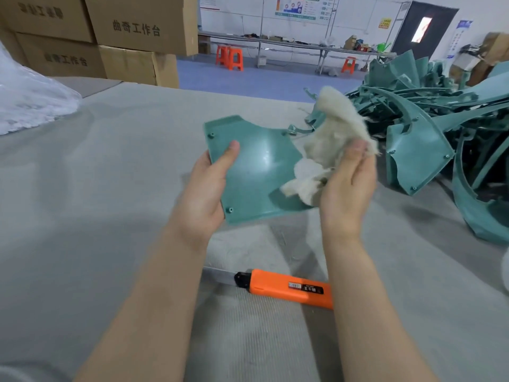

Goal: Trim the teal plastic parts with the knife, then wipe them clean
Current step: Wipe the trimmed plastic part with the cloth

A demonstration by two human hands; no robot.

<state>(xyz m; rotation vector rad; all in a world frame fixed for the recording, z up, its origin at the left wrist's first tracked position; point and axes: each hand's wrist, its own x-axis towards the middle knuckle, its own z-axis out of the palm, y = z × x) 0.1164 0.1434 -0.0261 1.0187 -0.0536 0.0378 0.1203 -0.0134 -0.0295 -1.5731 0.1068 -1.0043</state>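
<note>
The left hand (203, 188) holds a flat teal panel (256, 172) above the worktop (110, 188). Its thumb is pressed on the top face near the left edge and its fingers are curled underneath. The right hand (347, 186) pinches a fluffy white cloth (327, 139) between thumb and fingers, and the cloth rests against the panel's right side. An orange knife (286, 288) lies on the worktop near the person, blade out and pointing left. A pile of teal parts (429, 128) sits far right, and cardboard boxes (132, 31) stand far left.
</note>
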